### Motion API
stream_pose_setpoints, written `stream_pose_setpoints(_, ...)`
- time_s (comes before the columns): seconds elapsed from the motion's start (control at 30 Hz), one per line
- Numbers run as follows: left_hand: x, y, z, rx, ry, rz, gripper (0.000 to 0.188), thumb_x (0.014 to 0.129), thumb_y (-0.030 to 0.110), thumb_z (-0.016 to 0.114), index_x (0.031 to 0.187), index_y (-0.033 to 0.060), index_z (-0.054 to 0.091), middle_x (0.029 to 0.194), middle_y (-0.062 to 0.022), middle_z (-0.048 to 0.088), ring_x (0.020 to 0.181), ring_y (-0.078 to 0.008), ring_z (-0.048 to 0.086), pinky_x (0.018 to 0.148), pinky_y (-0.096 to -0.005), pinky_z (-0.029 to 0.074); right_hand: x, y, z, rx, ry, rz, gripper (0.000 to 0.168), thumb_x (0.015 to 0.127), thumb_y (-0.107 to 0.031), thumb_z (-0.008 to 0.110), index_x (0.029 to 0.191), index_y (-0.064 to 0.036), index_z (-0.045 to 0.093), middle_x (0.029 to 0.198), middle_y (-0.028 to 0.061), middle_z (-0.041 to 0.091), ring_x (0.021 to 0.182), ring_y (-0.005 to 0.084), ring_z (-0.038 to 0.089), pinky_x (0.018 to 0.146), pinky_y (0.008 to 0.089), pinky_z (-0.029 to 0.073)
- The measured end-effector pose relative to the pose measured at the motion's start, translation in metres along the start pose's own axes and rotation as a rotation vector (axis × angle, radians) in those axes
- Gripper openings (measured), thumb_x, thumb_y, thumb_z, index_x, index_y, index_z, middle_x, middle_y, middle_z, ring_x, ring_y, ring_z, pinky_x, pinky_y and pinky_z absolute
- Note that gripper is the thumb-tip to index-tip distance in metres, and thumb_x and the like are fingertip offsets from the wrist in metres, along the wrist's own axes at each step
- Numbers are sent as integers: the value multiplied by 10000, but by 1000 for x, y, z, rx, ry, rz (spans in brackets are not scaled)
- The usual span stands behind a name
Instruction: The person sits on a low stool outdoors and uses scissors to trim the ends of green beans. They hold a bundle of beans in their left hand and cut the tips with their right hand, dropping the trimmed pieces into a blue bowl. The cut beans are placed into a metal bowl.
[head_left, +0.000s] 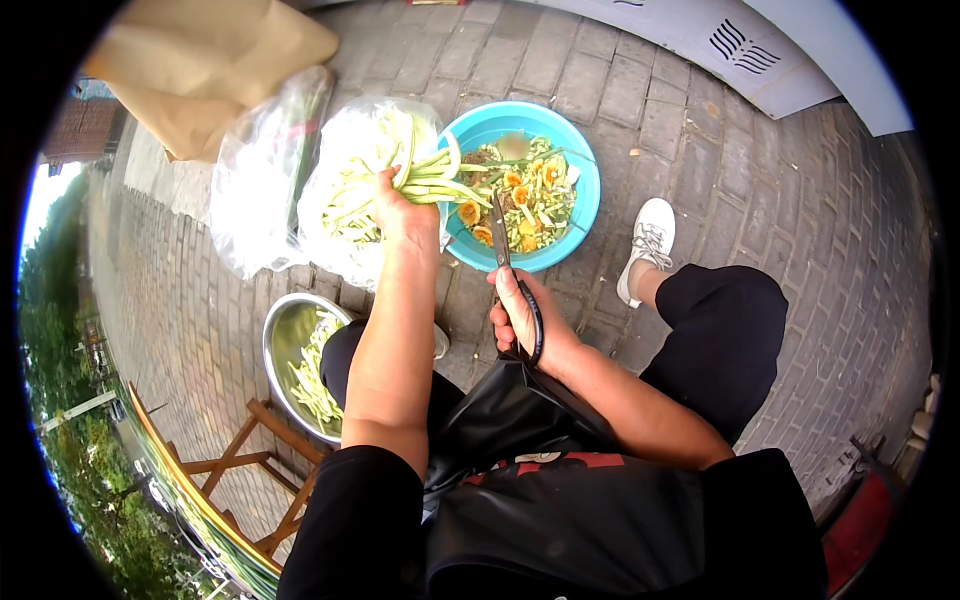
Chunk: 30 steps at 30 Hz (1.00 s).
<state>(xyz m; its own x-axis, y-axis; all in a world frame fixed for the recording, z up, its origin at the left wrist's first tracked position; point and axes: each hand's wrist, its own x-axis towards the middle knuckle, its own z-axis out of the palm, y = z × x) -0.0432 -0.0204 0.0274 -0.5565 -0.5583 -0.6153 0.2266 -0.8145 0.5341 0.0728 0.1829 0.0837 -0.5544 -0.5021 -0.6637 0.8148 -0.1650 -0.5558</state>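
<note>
A bunch of pale green beans (431, 180) is gripped in my left hand (403, 211), with the bean ends reaching over the rim of a blue plastic basin (589, 176). Scissors with black handles (501, 232) are in my right hand (529, 311); their blades point up at the bean ends, and the blades look closed or nearly so. Inside the basin lie green cut scraps (551, 217) and orange pieces (521, 195). Under and beside my left hand, more long beans (349, 206) lie in a clear plastic bag (322, 251).
At the lower left, a steel bowl (273, 360) holds bean pieces (319, 375), partly behind my leg. A wooden folding frame (259, 455) stands below it. Another clear bag (251, 180) and a large brown paper or cloth sheet (217, 60) are at upper left. A light metal cabinet (720, 45) stands at upper right.
</note>
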Motion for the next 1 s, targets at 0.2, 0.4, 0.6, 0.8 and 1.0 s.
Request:
stream_pose_setpoints(0.2,11,5,-4,-60,-20,15,382,893,228,435,1159,-30,526,1190,-182,563,1114,-331,539,986,-493,416,9,22,-6,-291,-68,-229,504,929,-572,458,1102,-98,469,727,-4,417,611,77,380,555,239,355)
stream_pose_setpoints(0.4,25,-3,-16,-73,-37,-21,409,919,223,407,1230,-33,478,1255,-191,528,1145,-336,522,1012,-501,401,26,38,-16,-611,132,-401,549,911,-532,518,1088,-12,537,805,161,624,749,266,604,688,365,458)
stream_pose_setpoints(0.6,21,-16,-17,-69,-44,-104,396,929,227,406,1215,-35,483,1257,-192,526,1147,-336,517,1017,-508,395,40,30,-15,-567,117,-395,449,945,-478,501,1019,-37,538,629,-22,458,548,73,423,503,244,353)
stream_pose_setpoints(0.8,28,-23,-25,-57,-26,-109,372,930,225,422,1185,-35,499,1224,-189,545,1122,-335,530,1002,-511,406,37,24,-9,-413,102,-242,453,937,-502,499,988,-52,518,626,-6,449,469,80,396,438,244,340)
stream_pose_setpoints(1.0,30,-25,-26,-71,47,-44,358,916,188,465,1186,-46,488,1208,-184,553,1108,-331,541,985,-512,422,34,23,-11,-521,158,-202,592,907,-562,494,1084,-2,570,769,161,600,691,260,571,634,356,436)
